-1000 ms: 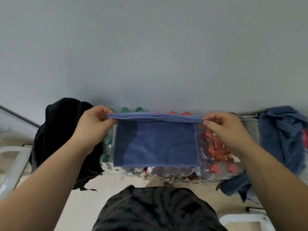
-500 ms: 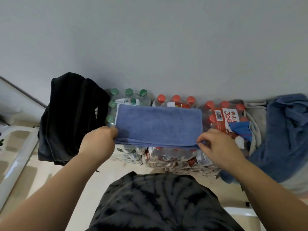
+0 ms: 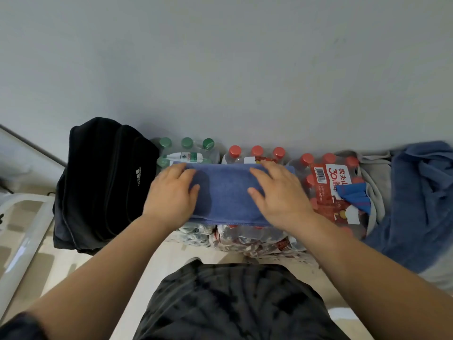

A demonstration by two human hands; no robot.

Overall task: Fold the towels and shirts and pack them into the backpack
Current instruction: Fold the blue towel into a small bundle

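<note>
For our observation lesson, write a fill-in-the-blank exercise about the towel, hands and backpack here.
The left hand and right hand press flat on a folded ____ towel.
The towel lies on packs of ____ with green and red caps.
The black backpack stands to the ____ of the towel.
Missing words: blue; bottles; left.

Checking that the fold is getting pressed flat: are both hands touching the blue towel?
Touching. The head view shows the left hand and right hand lying flat on the folded blue towel.
</note>
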